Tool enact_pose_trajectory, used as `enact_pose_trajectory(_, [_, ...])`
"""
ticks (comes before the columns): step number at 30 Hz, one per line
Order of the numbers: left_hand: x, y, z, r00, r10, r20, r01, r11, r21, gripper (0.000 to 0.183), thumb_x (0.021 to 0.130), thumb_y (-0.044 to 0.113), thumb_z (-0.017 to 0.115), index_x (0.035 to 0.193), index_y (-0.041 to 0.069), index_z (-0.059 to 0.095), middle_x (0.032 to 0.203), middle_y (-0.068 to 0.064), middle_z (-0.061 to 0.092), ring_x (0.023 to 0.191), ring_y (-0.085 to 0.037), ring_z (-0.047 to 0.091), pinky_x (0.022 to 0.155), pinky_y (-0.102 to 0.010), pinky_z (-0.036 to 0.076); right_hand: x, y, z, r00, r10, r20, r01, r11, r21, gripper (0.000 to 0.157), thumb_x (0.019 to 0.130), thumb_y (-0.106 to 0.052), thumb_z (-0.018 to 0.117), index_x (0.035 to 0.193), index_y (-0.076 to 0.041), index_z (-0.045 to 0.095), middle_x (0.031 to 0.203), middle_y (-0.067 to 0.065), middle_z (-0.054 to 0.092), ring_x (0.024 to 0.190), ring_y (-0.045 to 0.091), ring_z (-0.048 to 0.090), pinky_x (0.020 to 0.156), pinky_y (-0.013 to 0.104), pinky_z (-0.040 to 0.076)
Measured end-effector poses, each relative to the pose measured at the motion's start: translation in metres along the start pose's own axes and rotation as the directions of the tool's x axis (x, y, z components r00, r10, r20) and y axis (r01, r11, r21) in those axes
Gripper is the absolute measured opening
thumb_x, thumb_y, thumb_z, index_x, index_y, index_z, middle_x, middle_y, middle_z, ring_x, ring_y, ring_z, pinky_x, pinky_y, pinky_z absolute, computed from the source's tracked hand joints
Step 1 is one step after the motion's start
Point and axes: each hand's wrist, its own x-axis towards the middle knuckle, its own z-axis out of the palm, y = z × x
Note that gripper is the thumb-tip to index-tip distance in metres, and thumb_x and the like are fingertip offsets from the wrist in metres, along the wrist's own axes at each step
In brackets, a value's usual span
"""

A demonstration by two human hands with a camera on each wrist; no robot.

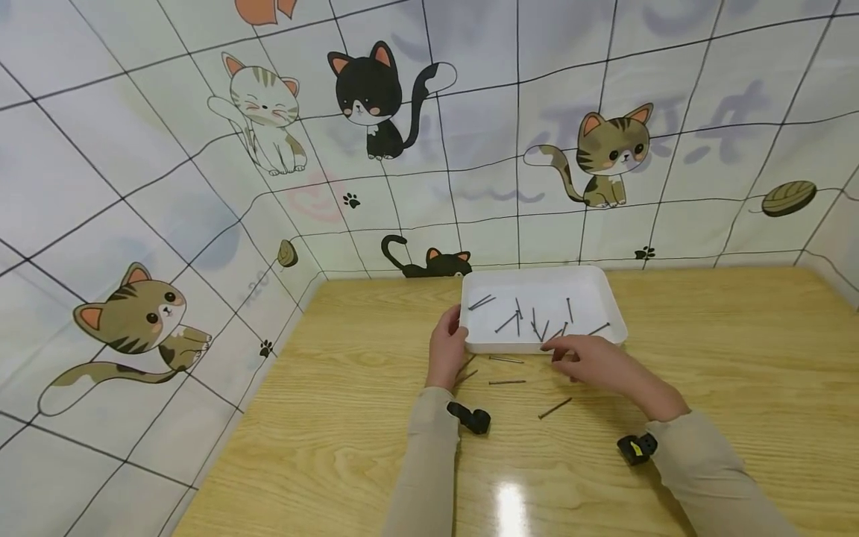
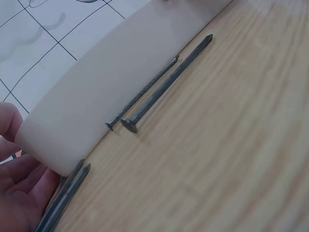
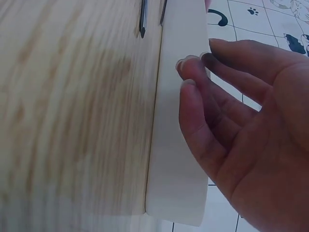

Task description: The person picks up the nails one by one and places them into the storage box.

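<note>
A shallow white tray (image 1: 543, 347) rests on the wooden table, with several loose nails (image 1: 508, 322) scattered inside it. My left hand (image 1: 446, 350) grips the tray at its near left corner; in the left wrist view, its fingers (image 2: 34, 186) curl around that corner. My right hand (image 1: 597, 362) hovers at the tray's front rim with loosely bent fingers. Nothing shows between its fingers and thumb in the right wrist view. In front of the tray several more nails (image 1: 507, 382) lie on the table. Two of them (image 2: 65, 195) lie beside my left hand.
The wooden table (image 1: 335, 440) meets a cloth backdrop (image 1: 490, 164) with grid lines and cartoon cats behind the tray and on the left. One nail (image 1: 555, 408) lies nearest me, left of my right wrist. A black camera is strapped to each wrist.
</note>
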Motion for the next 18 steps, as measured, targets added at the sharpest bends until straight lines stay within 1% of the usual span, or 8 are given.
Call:
enact_pose_trajectory(3, [0.000, -0.001, 0.000, 1.000, -0.001, 0.002, 0.001, 1.000, -0.004, 0.045, 0.085, 0.009, 0.044, 0.130, 0.015, 0.047, 0.127, -0.002, 0.050, 0.111, -0.018, 0.048, 0.090, -0.035, 0.037, 0.000, 0.000, 0.000, 1.000, -0.008, 0.013, 0.008, 1.000, -0.022, 0.035, 0.087, -0.013, 0.055, 0.120, -0.004, 0.054, 0.095, 0.004, 0.060, 0.070, 0.013, 0.057, 0.058, 0.029, 0.044])
enact_pose_trajectory(7, [0.001, -0.002, 0.000, 1.000, 0.006, 0.003, -0.006, 1.000, -0.009, 0.045, 0.086, 0.008, 0.044, 0.131, 0.014, 0.047, 0.128, -0.003, 0.049, 0.112, -0.020, 0.047, 0.091, -0.036, 0.037, 0.001, 0.002, 0.001, 1.000, -0.015, 0.011, 0.016, 0.997, -0.077, 0.035, 0.085, -0.015, 0.057, 0.119, -0.005, 0.055, 0.093, 0.000, 0.060, 0.081, 0.013, 0.056, 0.067, 0.033, 0.044])
enact_pose_trajectory(12, [0.001, -0.002, 0.000, 1.000, 0.008, 0.006, -0.008, 1.000, -0.008, 0.046, 0.086, 0.007, 0.044, 0.131, 0.013, 0.046, 0.129, -0.004, 0.049, 0.114, -0.021, 0.046, 0.092, -0.036, 0.037, 0.002, 0.005, 0.005, 0.999, -0.014, 0.052, 0.019, 0.994, -0.105, 0.037, 0.082, -0.018, 0.061, 0.117, -0.008, 0.056, 0.095, -0.001, 0.061, 0.089, 0.019, 0.056, 0.074, 0.038, 0.044])
enact_pose_trajectory(15, [0.001, -0.001, 0.000, 1.000, 0.004, 0.007, -0.004, 1.000, -0.011, 0.046, 0.086, 0.007, 0.044, 0.131, 0.013, 0.046, 0.129, -0.004, 0.049, 0.114, -0.020, 0.046, 0.092, -0.036, 0.037, 0.002, 0.005, 0.008, 0.997, -0.039, 0.062, 0.045, 0.995, -0.089, 0.036, 0.078, -0.016, 0.065, 0.113, -0.008, 0.058, 0.095, 0.001, 0.060, 0.089, 0.019, 0.055, 0.075, 0.038, 0.044])
enact_pose_trajectory(18, [0.001, -0.001, 0.001, 1.000, 0.004, 0.005, -0.004, 1.000, -0.009, 0.046, 0.086, 0.007, 0.044, 0.131, 0.013, 0.046, 0.128, -0.003, 0.049, 0.114, -0.019, 0.046, 0.092, -0.036, 0.037, 0.001, 0.004, 0.011, 0.994, -0.087, 0.068, 0.094, 0.990, -0.101, 0.032, 0.074, -0.011, 0.067, 0.105, -0.008, 0.061, 0.088, -0.001, 0.059, 0.082, 0.016, 0.053, 0.071, 0.034, 0.043])
